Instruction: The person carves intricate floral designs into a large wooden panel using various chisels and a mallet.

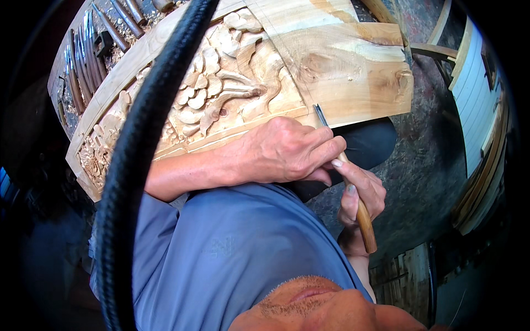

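A carving gouge (364,222) with a brown wooden handle and a narrow metal blade slants across the near edge of a pale wooden panel (359,83). My left hand (287,149) is closed round its shank, with the forearm resting along the panel's near edge. Lower down, my right hand (364,190) grips the handle. The blade's tip points away from me and lies over the plain wood, just right of a carved relief (201,88) of leaves, petals and branches. Whether the tip touches the wood I cannot tell.
Several carving tools (85,60) lie among wood shavings at the far left. A black braided cable (138,138) crosses the view and hides part of the carving. On the right, pale boards (469,105) and curved wooden strips (486,176) stand above a dark, stained floor (425,160).
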Available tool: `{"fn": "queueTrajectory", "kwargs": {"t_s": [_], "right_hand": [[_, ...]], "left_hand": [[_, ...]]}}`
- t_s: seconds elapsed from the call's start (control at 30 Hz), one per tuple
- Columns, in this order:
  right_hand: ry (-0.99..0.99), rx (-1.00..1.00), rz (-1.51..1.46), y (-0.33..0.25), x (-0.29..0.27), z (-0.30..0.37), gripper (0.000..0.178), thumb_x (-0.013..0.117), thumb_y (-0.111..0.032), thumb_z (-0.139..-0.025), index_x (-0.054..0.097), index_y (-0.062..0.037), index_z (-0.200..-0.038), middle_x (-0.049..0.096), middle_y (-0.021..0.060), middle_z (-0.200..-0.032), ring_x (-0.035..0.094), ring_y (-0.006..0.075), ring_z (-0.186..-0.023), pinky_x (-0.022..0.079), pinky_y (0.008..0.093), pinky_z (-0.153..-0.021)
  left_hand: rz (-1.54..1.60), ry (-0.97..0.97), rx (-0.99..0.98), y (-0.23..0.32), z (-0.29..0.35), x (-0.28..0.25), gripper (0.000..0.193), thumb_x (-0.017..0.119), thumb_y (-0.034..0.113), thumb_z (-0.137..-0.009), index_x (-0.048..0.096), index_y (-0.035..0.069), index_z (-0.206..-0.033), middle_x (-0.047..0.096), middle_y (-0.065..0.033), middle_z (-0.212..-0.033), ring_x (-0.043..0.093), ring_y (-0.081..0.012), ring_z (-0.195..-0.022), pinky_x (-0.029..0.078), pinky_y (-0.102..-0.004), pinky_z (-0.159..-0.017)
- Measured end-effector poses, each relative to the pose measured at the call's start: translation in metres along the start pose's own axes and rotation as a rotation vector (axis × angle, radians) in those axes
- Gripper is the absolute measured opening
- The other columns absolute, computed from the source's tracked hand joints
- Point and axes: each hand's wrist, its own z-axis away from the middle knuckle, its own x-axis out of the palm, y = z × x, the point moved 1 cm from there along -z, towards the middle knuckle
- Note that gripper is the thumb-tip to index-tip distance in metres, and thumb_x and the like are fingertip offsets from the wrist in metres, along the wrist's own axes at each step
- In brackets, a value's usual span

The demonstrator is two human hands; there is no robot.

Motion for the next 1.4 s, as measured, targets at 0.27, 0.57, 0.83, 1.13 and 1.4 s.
{"fn": "queueTrajectory", "kwargs": {"t_s": [0.27, 0.57, 0.83, 1.13, 1.4], "right_hand": [[-0.001, -0.051, 0.002, 0.012, -0.002, -0.002, 0.035, 0.055, -0.013, -0.101, 0.075, 0.0069, -0.122, 0.080, 0.0281, -0.109, 0.082, 0.0395, -0.098, 0.066, 0.0438, -0.084], [0.010, -0.083, -0.157, 0.028, 0.008, -0.026, 0.030, 0.056, 0.003, -0.095, 0.075, 0.0069, -0.117, 0.079, 0.0288, -0.114, 0.082, 0.0395, -0.103, 0.064, 0.0419, -0.093], [0.540, -0.236, 0.109, 0.013, -0.007, -0.044, 0.029, 0.061, -0.017, -0.110, 0.070, 0.0049, -0.127, 0.080, 0.0215, -0.111, 0.079, 0.0330, -0.106, 0.062, 0.0442, -0.099], [0.521, -0.129, 0.547, 0.094, -0.037, -0.107, 0.037, 0.061, -0.012, -0.108, 0.065, -0.0042, -0.145, 0.076, 0.0207, -0.132, 0.073, 0.0344, -0.123, 0.057, 0.0426, -0.102], [0.427, -0.038, 0.719, 0.112, -0.036, -0.106, 0.039, 0.059, -0.019, -0.112, 0.063, -0.0117, -0.150, 0.075, 0.0192, -0.134, 0.074, 0.0328, -0.122, 0.056, 0.0408, -0.100]], "left_hand": [[-0.002, -0.025, -0.024, 0.002, -0.001, 0.000, 0.055, 0.082, 0.039, -0.091, 0.063, 0.002, -0.127, 0.061, -0.0046, -0.088, 0.071, -0.0199, -0.068, 0.058, -0.0335, -0.057], [0.029, 0.039, -0.154, 0.002, 0.006, -0.002, 0.067, 0.084, 0.032, -0.092, 0.054, 0.002, -0.145, 0.066, -0.0107, -0.102, 0.073, -0.0256, -0.075, 0.059, -0.0359, -0.060], [-0.192, 0.150, 0.095, 0.007, 0.011, 0.004, 0.097, 0.089, 0.028, -0.084, 0.042, 0.005, -0.166, 0.064, -0.0047, -0.092, 0.066, -0.0206, -0.062, 0.055, -0.0346, -0.054], [-0.452, 0.310, 0.233, 0.015, 0.047, 0.008, 0.033, 0.082, 0.023, -0.089, 0.075, 0.007, -0.118, 0.067, -0.0046, -0.098, 0.065, -0.0175, -0.076, 0.051, -0.0329, -0.061], [-0.394, 0.661, -0.398, 0.063, 0.278, -0.004, 0.016, 0.086, 0.022, -0.092, 0.078, 0.009, -0.089, 0.070, -0.0065, -0.076, 0.069, -0.0227, -0.066, 0.053, -0.0348, -0.060]]}}
